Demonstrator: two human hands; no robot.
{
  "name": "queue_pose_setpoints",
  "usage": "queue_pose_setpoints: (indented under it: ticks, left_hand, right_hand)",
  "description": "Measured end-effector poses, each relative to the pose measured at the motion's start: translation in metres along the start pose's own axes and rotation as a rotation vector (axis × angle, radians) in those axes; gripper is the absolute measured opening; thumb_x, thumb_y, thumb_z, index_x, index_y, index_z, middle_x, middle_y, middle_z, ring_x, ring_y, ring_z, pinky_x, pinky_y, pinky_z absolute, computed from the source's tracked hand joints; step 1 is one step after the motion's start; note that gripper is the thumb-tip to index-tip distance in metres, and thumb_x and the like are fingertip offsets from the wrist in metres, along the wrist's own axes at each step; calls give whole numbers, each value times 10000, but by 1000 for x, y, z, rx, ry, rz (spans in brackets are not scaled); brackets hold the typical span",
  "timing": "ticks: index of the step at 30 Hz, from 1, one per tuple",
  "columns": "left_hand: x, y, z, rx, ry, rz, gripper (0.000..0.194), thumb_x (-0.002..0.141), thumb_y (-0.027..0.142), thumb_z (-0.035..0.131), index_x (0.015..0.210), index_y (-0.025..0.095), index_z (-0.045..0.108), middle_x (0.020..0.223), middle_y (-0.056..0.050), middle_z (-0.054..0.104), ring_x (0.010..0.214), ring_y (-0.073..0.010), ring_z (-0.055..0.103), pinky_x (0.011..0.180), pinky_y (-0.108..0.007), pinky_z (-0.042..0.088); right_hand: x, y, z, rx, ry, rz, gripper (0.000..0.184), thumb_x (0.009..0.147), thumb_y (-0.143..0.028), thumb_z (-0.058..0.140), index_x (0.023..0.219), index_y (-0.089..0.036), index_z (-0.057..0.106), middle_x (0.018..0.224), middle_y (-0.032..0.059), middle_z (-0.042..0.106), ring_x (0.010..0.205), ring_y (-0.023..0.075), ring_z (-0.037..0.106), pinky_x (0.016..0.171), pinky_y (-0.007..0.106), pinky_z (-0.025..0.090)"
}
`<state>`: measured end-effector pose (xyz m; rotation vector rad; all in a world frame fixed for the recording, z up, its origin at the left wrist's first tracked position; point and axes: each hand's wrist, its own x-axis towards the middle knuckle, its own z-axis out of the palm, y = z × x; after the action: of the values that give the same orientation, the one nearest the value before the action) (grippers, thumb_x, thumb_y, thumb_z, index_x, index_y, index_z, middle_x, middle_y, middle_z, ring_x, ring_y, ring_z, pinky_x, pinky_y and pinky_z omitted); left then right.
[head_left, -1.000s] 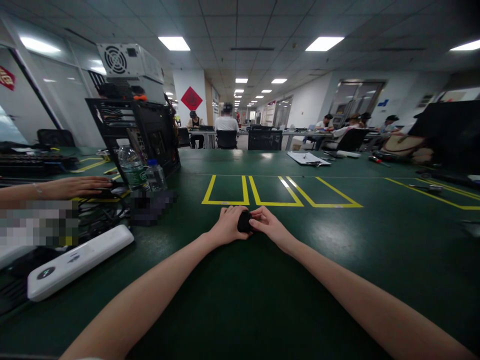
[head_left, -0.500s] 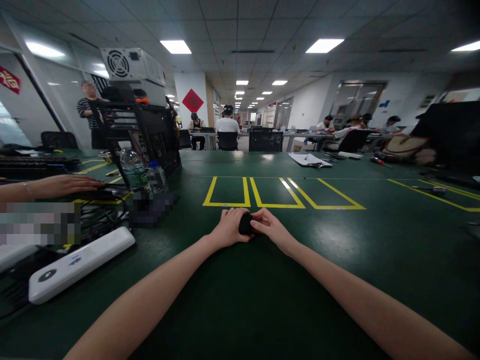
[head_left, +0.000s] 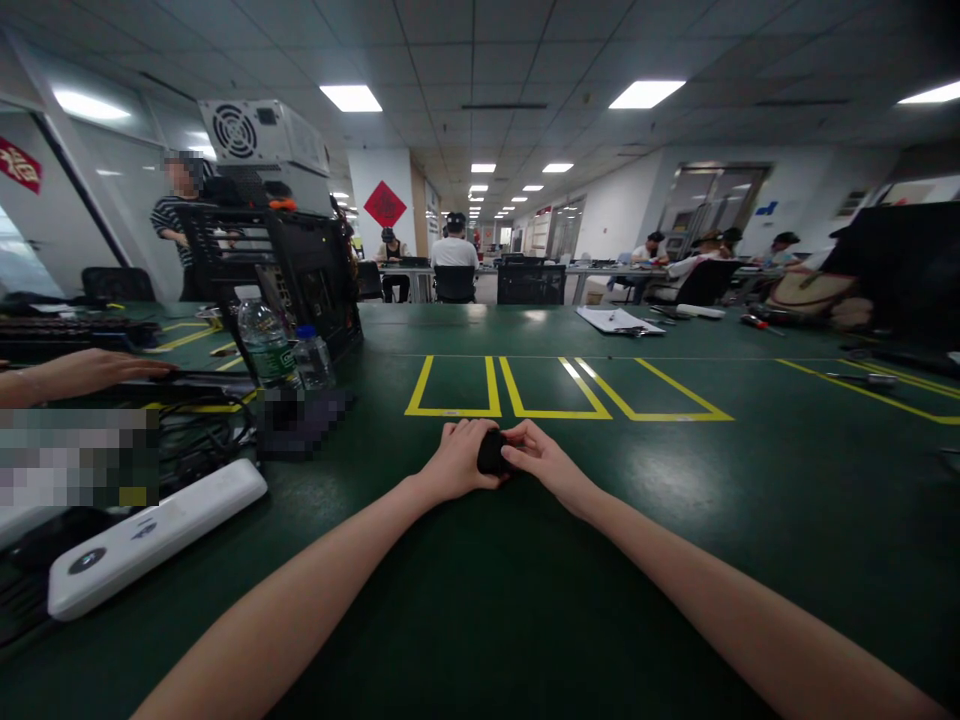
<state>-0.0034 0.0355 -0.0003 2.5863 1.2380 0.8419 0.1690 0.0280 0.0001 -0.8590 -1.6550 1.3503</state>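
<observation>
Between my hands, low over or on the green table [head_left: 480, 600], is a small rounded black object [head_left: 492, 454] whose kind I cannot make out. My left hand [head_left: 463, 462] wraps round its left side, fingers over the far edge and thumb at the near side. From the right, my right hand [head_left: 541, 455] pinches the same black object with thumb and fingertips. Part of the object is hidden by the fingers. Just beyond my hands, yellow tape outlines [head_left: 453, 413] mark the table top.
On the left stand an open black computer case [head_left: 315, 270], two plastic bottles [head_left: 262, 340] and a white power bank-like bar [head_left: 161, 535] among cables. A co-worker's hand [head_left: 97, 372] rests near there. A clipboard [head_left: 616, 320] lies at the far side, a metal tool [head_left: 874, 380] at right.
My hands and the black object stay almost in place. The co-worker's hand at left has shifted a little to the left. The view has moved slightly.
</observation>
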Motion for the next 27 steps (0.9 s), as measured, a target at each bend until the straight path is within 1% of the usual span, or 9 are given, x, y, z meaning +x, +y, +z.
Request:
queue_pose_setpoints:
  ticks: [4, 6, 8, 11, 13, 17, 21, 24, 27]
  left_hand:
    - [0, -2, 2, 4, 10, -2, 600, 592, 373, 662, 1095, 218, 375, 1041, -53, 498, 975, -246, 458, 836, -395, 300]
    - [0, -3, 3, 10, 12, 2, 605, 590, 376, 661, 1098, 213, 374, 1039, -55, 499, 968, -246, 459, 829, -392, 305]
    - [1, -4, 4, 22, 21, 5, 605, 581, 367, 665, 1091, 208, 381, 1032, -57, 501, 965, -249, 459, 823, -387, 306]
    - [1, -5, 5, 38, 26, -2, 609, 561, 336, 676, 1082, 208, 386, 1025, -57, 506, 964, -253, 460, 817, -383, 303]
    - [1, -5, 5, 37, 23, -7, 609, 560, 332, 676, 1081, 214, 384, 1031, -56, 506, 968, -253, 460, 818, -380, 301]
    - [2, -5, 6, 28, 23, -2, 609, 566, 379, 671, 1079, 216, 387, 1034, -53, 506, 964, -248, 463, 820, -380, 304]
    - [2, -7, 7, 31, 33, 17, 598, 576, 393, 663, 1076, 207, 392, 1024, -54, 509, 950, -242, 466, 816, -376, 306]
    - [2, -7, 7, 37, 32, 31, 592, 586, 390, 657, 1081, 204, 390, 1024, -57, 506, 951, -241, 463, 812, -372, 308]
    - [1, -6, 7, 48, 23, 16, 595, 585, 379, 659, 1086, 208, 389, 1024, -55, 504, 948, -245, 463, 809, -376, 311]
  right_hand:
    - [3, 3, 0, -49, 51, 62, 259, 720, -347, 552, 926, -208, 479, 968, 34, 533, 918, 182, 522, 789, 374, 434]
    - [4, 5, -1, -63, 46, 86, 260, 720, -345, 552, 924, -201, 481, 983, 43, 534, 936, 189, 519, 801, 384, 428]
    - [5, 7, -2, -53, 17, 46, 261, 692, -318, 589, 895, -197, 479, 979, 36, 538, 935, 187, 524, 817, 387, 421]
    - [4, 8, -1, -46, -20, -58, 332, 617, -251, 666, 880, -203, 468, 973, 18, 536, 937, 178, 526, 860, 384, 394]
    - [3, 8, -1, -53, -10, -84, 329, 623, -251, 662, 887, -207, 471, 964, 15, 536, 945, 174, 521, 868, 378, 388]
    - [2, 8, 0, -53, 41, -33, 238, 716, -335, 560, 907, -213, 487, 932, 20, 541, 912, 173, 524, 812, 374, 422]
    - [4, 9, -2, -69, 53, 42, 301, 715, -338, 559, 979, -215, 484, 976, 40, 534, 914, 183, 525, 807, 391, 421]
    - [4, 8, -4, -40, 14, 50, 300, 689, -293, 593, 956, -199, 495, 989, 37, 536, 931, 184, 523, 828, 390, 413]
    - [2, 5, -5, 15, -45, 15, 337, 638, -230, 648, 935, -209, 490, 992, 16, 539, 957, 178, 518, 849, 373, 411]
